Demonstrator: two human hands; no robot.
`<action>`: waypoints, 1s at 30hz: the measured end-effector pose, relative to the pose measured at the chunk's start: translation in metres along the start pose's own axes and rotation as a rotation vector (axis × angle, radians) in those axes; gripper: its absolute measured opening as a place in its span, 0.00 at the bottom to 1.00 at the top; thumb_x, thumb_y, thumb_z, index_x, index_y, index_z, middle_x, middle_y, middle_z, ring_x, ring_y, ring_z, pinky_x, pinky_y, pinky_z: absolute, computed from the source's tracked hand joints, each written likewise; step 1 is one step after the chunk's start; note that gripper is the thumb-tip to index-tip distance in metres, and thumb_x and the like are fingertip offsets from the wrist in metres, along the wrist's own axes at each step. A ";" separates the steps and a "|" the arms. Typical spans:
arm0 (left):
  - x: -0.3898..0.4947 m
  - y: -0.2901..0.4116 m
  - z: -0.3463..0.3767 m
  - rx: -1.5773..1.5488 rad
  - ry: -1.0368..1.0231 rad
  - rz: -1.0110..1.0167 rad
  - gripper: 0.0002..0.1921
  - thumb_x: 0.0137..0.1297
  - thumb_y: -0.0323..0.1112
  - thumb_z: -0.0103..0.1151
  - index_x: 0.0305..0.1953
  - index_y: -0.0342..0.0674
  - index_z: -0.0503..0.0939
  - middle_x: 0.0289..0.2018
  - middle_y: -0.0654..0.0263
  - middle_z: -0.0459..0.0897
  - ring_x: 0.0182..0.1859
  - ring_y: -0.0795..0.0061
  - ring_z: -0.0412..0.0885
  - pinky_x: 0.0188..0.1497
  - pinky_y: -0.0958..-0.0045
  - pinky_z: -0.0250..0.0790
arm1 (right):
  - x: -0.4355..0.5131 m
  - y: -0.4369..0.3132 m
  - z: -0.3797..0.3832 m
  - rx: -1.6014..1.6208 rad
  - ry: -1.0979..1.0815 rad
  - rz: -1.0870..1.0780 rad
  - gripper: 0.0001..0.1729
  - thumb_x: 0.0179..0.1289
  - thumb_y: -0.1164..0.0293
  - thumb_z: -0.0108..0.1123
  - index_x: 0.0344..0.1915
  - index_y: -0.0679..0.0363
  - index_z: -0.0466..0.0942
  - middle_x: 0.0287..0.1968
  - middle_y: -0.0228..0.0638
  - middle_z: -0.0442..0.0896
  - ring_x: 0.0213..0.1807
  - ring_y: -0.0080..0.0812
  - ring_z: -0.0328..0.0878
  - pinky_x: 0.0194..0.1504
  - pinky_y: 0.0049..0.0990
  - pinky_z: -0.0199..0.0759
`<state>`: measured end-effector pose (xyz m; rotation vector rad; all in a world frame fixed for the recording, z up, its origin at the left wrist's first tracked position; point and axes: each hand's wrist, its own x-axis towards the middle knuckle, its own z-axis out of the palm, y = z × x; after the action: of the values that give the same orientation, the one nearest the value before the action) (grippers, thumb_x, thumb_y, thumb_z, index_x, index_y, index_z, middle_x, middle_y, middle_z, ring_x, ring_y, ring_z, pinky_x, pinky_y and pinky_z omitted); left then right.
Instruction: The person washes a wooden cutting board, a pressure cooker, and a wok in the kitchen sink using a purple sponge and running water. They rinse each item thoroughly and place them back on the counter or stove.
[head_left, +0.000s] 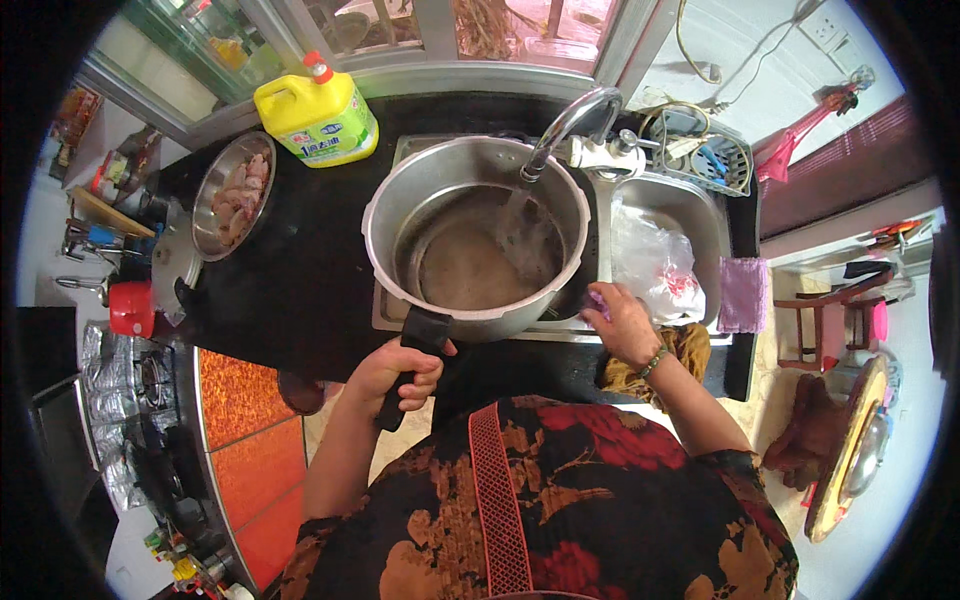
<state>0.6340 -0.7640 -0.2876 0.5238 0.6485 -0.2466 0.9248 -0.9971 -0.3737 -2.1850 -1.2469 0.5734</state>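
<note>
A large metal pressure-cooker pot (480, 277) without a lid sits over the left sink basin. Its black handle (425, 335) is gripped by my left hand (401, 375). Water runs from the curved chrome faucet (574, 112) into the pot, and shallow cloudy water (465, 262) covers its bottom. At the right of the pot, my right hand (622, 322) pinches a small purple-and-dark scrubbing pad (598, 301), mostly hidden by the fingers. This hand is above the sink's front rim.
Clear plastic bags (656, 262) lie in the right basin (712, 217). A brown cloth (686, 352) and a purple cloth (742, 294) hang at the counter edge. Leftward stand a yellow detergent jug (319, 120) and a metal bowl (201, 217) of raw meat pieces (244, 195).
</note>
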 end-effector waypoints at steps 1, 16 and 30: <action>-0.005 0.005 0.007 0.056 0.064 0.003 0.15 0.62 0.27 0.54 0.50 0.33 0.70 0.19 0.69 0.68 0.14 0.83 0.63 0.14 0.77 0.58 | 0.003 -0.014 -0.002 0.208 -0.033 0.067 0.22 0.61 0.70 0.61 0.55 0.58 0.72 0.48 0.48 0.80 0.43 0.42 0.81 0.45 0.35 0.77; -0.058 0.059 0.085 0.902 0.781 0.150 0.20 0.51 0.25 0.59 0.47 0.31 0.70 0.21 0.64 0.74 0.16 0.76 0.72 0.18 0.71 0.66 | 0.089 -0.156 0.132 2.030 -0.956 0.579 0.20 0.71 0.67 0.53 0.58 0.64 0.66 0.53 0.47 0.74 0.54 0.48 0.76 0.58 0.47 0.73; -0.035 0.001 0.096 1.556 1.267 0.073 0.35 0.57 0.34 0.62 0.65 0.39 0.60 0.36 0.37 0.81 0.43 0.36 0.79 0.47 0.47 0.71 | 0.130 -0.193 0.211 1.877 -1.159 0.665 0.09 0.67 0.62 0.57 0.36 0.54 0.80 0.32 0.29 0.82 0.28 0.26 0.76 0.32 0.26 0.74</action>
<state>0.6561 -0.8121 -0.2002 2.2955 1.6181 -0.3054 0.7363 -0.7504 -0.4192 -0.3683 0.1423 2.1757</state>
